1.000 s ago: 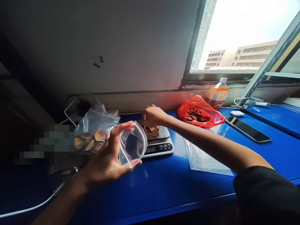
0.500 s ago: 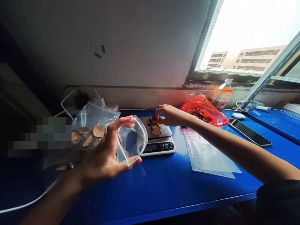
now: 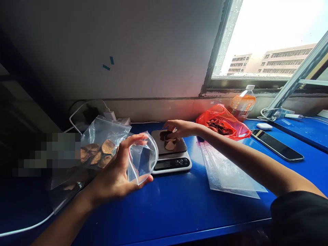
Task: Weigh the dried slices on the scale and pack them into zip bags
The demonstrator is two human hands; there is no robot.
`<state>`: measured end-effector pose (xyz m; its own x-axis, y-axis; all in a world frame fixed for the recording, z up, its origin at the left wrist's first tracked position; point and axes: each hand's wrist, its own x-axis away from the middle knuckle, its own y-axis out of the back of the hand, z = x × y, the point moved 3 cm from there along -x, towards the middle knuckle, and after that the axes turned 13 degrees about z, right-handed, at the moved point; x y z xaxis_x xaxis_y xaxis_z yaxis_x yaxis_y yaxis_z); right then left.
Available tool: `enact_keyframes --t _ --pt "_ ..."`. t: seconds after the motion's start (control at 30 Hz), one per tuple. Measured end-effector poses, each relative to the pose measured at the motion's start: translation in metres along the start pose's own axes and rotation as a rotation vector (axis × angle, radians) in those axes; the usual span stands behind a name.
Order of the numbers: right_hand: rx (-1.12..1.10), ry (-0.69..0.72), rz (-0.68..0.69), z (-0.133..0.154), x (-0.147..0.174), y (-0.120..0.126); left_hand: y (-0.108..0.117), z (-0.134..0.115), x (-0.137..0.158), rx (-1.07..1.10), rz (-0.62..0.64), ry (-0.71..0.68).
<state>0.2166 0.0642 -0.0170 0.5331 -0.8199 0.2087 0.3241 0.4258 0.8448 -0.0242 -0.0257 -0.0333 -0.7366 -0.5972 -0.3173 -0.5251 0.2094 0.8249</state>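
My left hand (image 3: 116, 171) grips a small clear zip bag (image 3: 143, 160) near its rim, fingers above and thumb below. The bag's mouth is spread wide and faces right. My right hand (image 3: 178, 128) is over the steel plate of a white digital scale (image 3: 173, 165), its fingers curled down around dark dried slices (image 3: 165, 135); the fingertips are partly hidden. A paler dried slice (image 3: 170, 145) lies at the front of the pile. The scale's display is lit and seems to read about 100.
A large clear bag of brown dried slices (image 3: 108, 147) lies left. To the right are flat clear bags (image 3: 230, 177), a red plastic bag (image 3: 239, 131) of dark dried pieces, an orange drink bottle (image 3: 243, 104), a phone (image 3: 278, 145) and a white case (image 3: 264, 126). A white cable (image 3: 28, 229) runs at left.
My right hand has shifted slightly left and lower over the slices, its fingers now spread around them. Digits have become readable on the display. My left hand still holds the zip bag, mouth spread.
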Motion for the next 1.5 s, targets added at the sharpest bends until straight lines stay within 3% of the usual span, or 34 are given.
enact_keyframes --t 0.23,0.37,0.5,0.63,0.83,1.03,1.17,1.3,1.37,1.43,1.5 --pt "0.048 -0.005 0.097 -0.004 -0.016 0.005 0.001 -0.001 0.001 0.024 -0.014 -0.012" --pt "0.017 -0.024 0.040 -0.021 -0.018 0.013 0.003 -0.001 0.002 0.040 -0.025 -0.021" --pt "-0.078 0.009 -0.035 -0.025 -0.003 0.021 0.005 -0.003 0.002 0.044 -0.036 -0.022" --pt "-0.297 0.141 -0.099 -0.003 0.029 0.025 0.004 -0.004 0.002 0.048 -0.050 -0.029" --pt "-0.065 0.115 0.029 0.032 0.048 0.004 0.002 -0.004 0.000 0.045 -0.041 -0.027" --pt "0.141 0.059 0.060 0.024 0.029 -0.018 0.001 -0.005 -0.001 0.003 -0.025 -0.014" --pt "0.023 0.136 -0.113 0.027 0.036 -0.002 -0.004 -0.002 -0.002 -0.005 -0.038 0.021" --pt "-0.187 0.382 -0.499 0.058 0.062 0.016 -0.006 0.000 -0.013 0.028 -0.013 0.011" --pt "-0.160 0.477 -0.668 0.078 0.071 0.013 -0.004 -0.002 -0.022 0.080 0.022 -0.005" --pt "-0.054 0.539 -0.742 0.092 0.073 0.003 0.001 -0.005 -0.030 0.153 0.043 -0.030" --pt "0.029 0.620 -0.728 0.097 0.069 -0.009 0.006 -0.007 -0.035 0.238 0.042 -0.053"
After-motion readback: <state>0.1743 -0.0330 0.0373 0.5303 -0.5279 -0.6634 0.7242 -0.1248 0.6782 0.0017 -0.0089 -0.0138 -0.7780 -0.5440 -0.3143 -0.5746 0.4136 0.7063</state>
